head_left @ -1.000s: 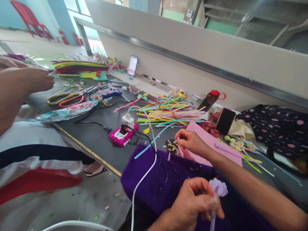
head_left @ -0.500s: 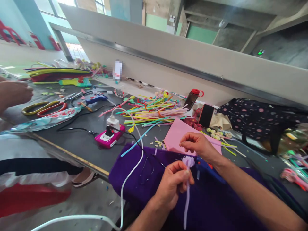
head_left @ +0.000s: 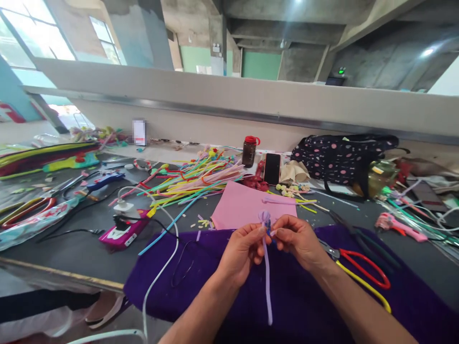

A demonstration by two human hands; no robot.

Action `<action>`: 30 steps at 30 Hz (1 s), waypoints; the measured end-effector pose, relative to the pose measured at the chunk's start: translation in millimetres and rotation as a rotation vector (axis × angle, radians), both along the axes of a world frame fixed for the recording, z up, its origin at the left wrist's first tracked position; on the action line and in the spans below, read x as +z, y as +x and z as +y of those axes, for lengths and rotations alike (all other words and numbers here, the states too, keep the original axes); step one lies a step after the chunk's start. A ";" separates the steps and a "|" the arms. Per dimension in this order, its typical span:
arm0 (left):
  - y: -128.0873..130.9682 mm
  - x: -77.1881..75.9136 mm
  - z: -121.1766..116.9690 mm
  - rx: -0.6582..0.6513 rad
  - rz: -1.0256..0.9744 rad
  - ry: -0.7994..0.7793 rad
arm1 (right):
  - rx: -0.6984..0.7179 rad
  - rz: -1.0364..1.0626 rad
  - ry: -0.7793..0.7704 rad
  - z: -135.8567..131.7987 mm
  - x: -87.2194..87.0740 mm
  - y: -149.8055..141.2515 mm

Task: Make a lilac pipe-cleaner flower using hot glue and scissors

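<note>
My left hand (head_left: 241, 251) pinches a lilac pipe-cleaner flower (head_left: 264, 217) just under its looped head. The flower's long fuzzy stem (head_left: 267, 286) hangs down below the fingers. Close against it, my right hand (head_left: 296, 239) is closed too, thumb and finger pinching a lilac bit at the base of the flower head. Something dark blue shows between and behind the fingertips, partly hidden. Both hands are above a purple cloth (head_left: 215, 267). Scissors (head_left: 358, 267) with one red and one yellow handle lie on the cloth beside my right forearm.
Bundles of coloured pipe cleaners (head_left: 201, 177) lie behind a pink sheet (head_left: 236, 203). A magenta power strip (head_left: 124, 231) with a white cable is at left. Further back are a red-capped bottle (head_left: 249, 152), phone (head_left: 272, 168) and dark patterned bag (head_left: 340, 160). A pink glue gun (head_left: 398, 227) lies right.
My right hand has come down from over the pink sheet to the flower in my left hand. The view has swung right, bringing the scissors into sight.
</note>
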State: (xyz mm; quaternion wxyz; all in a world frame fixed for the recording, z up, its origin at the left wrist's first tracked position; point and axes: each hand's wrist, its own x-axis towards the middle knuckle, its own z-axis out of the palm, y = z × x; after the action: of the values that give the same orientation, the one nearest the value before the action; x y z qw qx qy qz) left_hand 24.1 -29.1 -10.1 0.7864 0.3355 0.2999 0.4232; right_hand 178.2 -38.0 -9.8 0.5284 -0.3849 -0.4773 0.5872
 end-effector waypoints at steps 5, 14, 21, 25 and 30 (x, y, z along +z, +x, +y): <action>14.0 10.2 11.5 -0.016 0.030 0.066 | -0.084 0.000 0.068 4.4 0.5 11.6; 18.3 -2.7 24.5 -0.007 0.058 0.078 | -0.126 -0.031 0.085 11.4 -5.7 10.6; 18.6 -8.0 21.4 0.004 0.074 0.057 | -0.151 -0.053 0.089 8.6 -2.6 4.9; 17.4 -6.4 20.3 0.006 0.071 0.062 | -0.157 -0.050 0.093 8.7 -3.6 4.2; 17.4 -5.6 20.8 -0.001 0.119 0.101 | -0.201 -0.072 0.083 9.5 -4.8 3.0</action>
State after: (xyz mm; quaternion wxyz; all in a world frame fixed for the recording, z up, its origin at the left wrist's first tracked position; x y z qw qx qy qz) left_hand 41.4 -8.2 -15.7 0.7497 0.3992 0.3241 0.4166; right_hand 181.2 -28.5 -14.7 0.5825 -0.4295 -0.4789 0.4969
